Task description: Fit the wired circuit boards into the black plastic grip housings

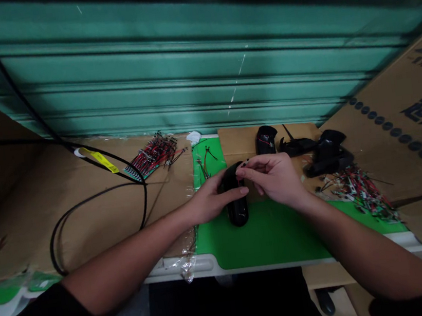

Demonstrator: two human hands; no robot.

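A glossy black rounded casing is gripped in my left hand, whose thumb lies across it. Over the casing's upper end, my right hand is closed in a pinch on a thin wire with small dark ends. Where the wire meets the casing is hidden by my fingers. Just beyond my left hand, a few loose wires lie on the green mat. Past my right hand stands another black casing with a red wire on it.
Bundled red and black wires lie on cardboard to the left, near a looped black cable with a yellow tag. More black casings and a tangled wire pile are at right. A green ribbed wall closes the back.
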